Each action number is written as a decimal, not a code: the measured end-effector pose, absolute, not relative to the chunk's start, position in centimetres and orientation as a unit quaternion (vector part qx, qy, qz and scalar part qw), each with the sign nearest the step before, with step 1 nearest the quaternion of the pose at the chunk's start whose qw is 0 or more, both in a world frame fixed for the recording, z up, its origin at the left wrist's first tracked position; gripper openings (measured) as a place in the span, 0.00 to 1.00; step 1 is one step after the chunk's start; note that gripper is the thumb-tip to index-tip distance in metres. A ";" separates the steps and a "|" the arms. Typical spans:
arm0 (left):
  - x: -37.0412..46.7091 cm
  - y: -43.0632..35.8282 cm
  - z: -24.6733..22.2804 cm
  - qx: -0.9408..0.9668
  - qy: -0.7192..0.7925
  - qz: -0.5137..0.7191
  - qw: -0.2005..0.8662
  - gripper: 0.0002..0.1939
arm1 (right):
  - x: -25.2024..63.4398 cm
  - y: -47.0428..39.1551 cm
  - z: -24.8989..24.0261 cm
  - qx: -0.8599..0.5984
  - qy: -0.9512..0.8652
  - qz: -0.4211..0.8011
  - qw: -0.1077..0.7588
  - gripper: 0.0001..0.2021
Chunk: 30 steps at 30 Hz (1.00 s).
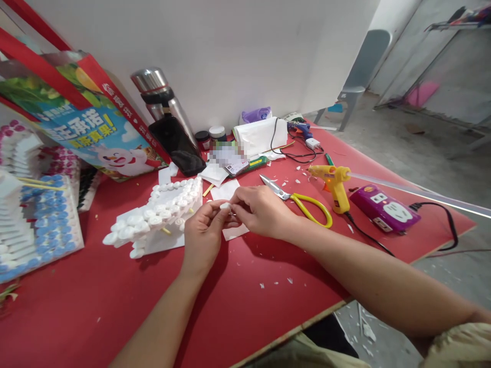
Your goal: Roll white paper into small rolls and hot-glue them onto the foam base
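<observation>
Both hands meet over the red table (pixel 245 286), fingertips pinched around a small white piece (pixel 225 206). My left hand (pixel 205 225) has its thumb and fingers closed on it from the left. My right hand (pixel 261 209) reaches it from the right, its fingers bent together, and some fingertips are hidden. Just left of my hands stands a white model (pixel 153 217) edged with rows of white rosettes, with thin yellow sticks under it. Beyond my right hand lie scissors (pixel 310 204) with yellow handles, blades apart. A yellow glue gun (pixel 335 184) stands to their right, holding a long clear stick.
A purple power strip (pixel 385 209) with a black cable sits at the right. Behind are a phone (pixel 178 145), a steel bottle (pixel 169 102), jars and white paper. A printed bag (pixel 95 117) and a blue-and-white model (pixel 57 220) stand left. White scraps dot the table.
</observation>
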State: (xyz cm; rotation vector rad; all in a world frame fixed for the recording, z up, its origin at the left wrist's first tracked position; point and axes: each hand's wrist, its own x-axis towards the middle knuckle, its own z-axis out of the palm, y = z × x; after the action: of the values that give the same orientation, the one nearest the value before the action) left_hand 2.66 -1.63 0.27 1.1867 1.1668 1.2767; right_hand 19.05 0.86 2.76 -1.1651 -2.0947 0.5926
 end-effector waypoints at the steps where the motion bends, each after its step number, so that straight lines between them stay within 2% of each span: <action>1: 2.7 -1.7 0.3 0.489 0.486 0.531 0.493 0.12 | 19.0 0.8 2.8 -0.447 -0.809 0.209 0.320 0.05; 4: 2.6 -1.6 0.4 0.492 0.490 0.535 0.481 0.12 | 18.8 0.7 2.6 -0.451 -0.795 0.240 0.328 0.06; 8: 2.1 -1.3 0.7 0.488 0.479 0.537 0.495 0.13 | 19.0 1.3 2.2 -0.389 -0.687 0.484 0.377 0.01; 9: 2.0 -1.2 0.8 0.480 0.476 0.536 0.505 0.13 | 19.1 1.5 2.2 -0.368 -0.659 0.537 0.378 0.03; 12: 1.8 -1.1 1.0 0.445 0.463 0.541 0.544 0.14 | 19.4 2.0 2.4 -0.344 -0.607 0.614 0.369 0.07; 19: 1.5 -1.0 1.0 0.412 0.443 0.524 0.600 0.14 | 19.5 1.7 2.9 -0.363 -0.598 0.609 0.373 0.04; 30: 1.8 -1.5 1.2 0.510 0.476 0.514 0.499 0.13 | 19.7 1.5 2.4 -0.345 -0.655 0.555 0.379 0.01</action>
State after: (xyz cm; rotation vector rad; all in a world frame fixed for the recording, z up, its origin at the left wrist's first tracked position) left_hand 1.85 -1.54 1.21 1.2349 1.1515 1.2444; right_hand 19.65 1.45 2.36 -0.8822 -1.6736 1.4166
